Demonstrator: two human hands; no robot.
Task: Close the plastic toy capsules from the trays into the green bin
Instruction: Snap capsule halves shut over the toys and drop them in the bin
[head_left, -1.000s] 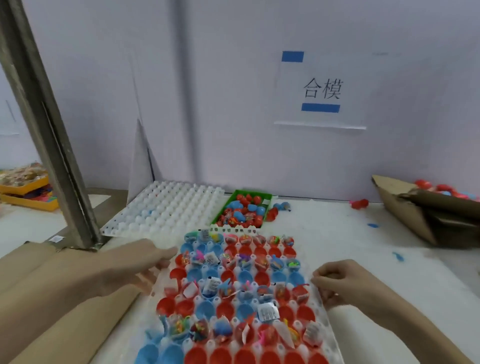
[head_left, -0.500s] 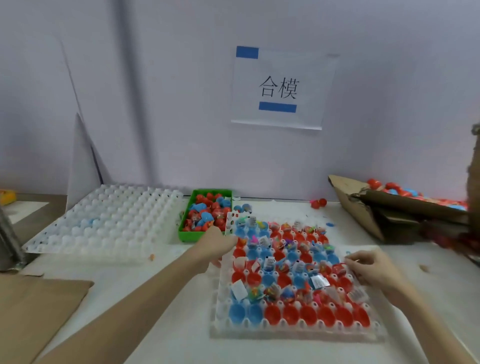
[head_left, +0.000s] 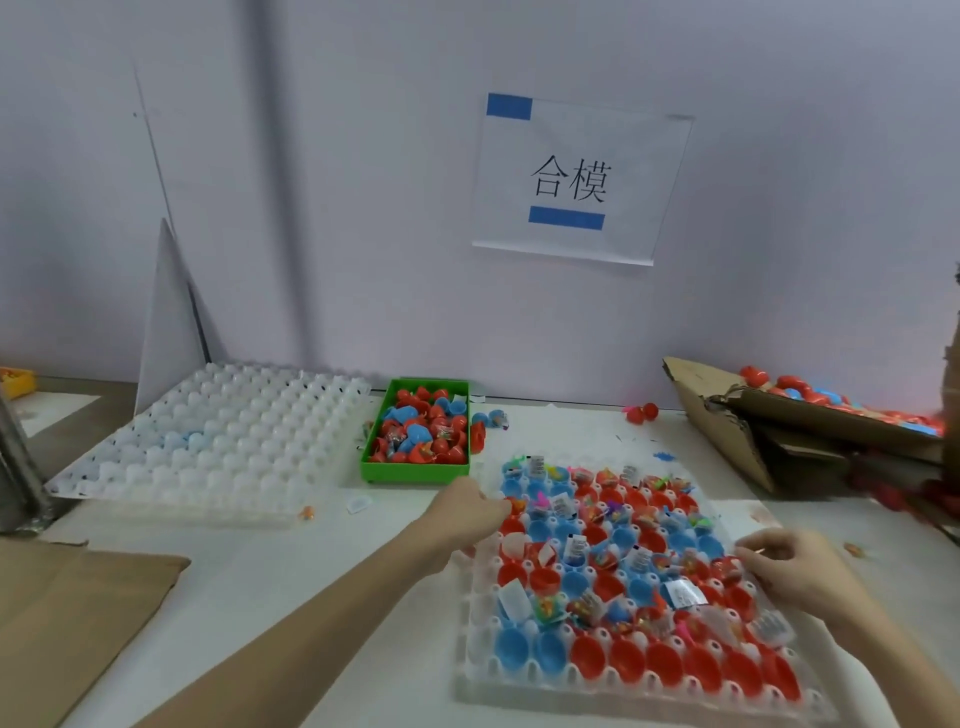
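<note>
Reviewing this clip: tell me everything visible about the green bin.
The green bin is a shallow rectangular tray of bright green plastic with low straight walls. It sits flat on the white table, near the back wall, between the empty white tray and the filled capsule tray. It is heaped with red and blue capsules, some showing small toys inside. A few loose capsules lie against its right side. Neither hand touches it; the left hand is just in front.
</note>
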